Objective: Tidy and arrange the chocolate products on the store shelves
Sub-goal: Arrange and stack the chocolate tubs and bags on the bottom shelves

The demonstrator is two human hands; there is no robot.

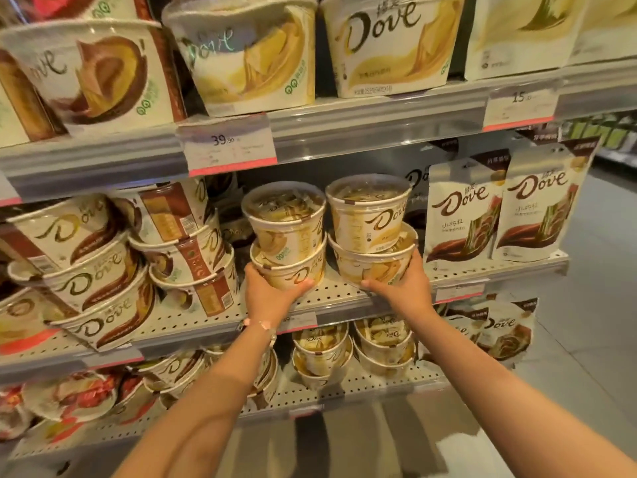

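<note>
Two stacks of cream-and-gold Dove chocolate tubs stand side by side on the middle shelf (344, 298), each two tubs high. My left hand (267, 293) grips the bottom tub of the left stack (293, 274), fingers curled under its base; the top tub (286, 222) sits tilted on it. My right hand (401, 288) grips the bottom tub of the right stack (375, 267), with another tub (368, 215) on top. Both stacks sit near the shelf's front edge.
Brown-and-white Dove tubs (100, 277) lean in untidy stacks to the left. Dove pouches (499, 212) stand upright to the right. Larger tubs (386, 46) fill the shelf above, smaller tubs (351, 353) the shelf below. Price tags (229, 146) line the shelf rails. Grey floor lies on the right.
</note>
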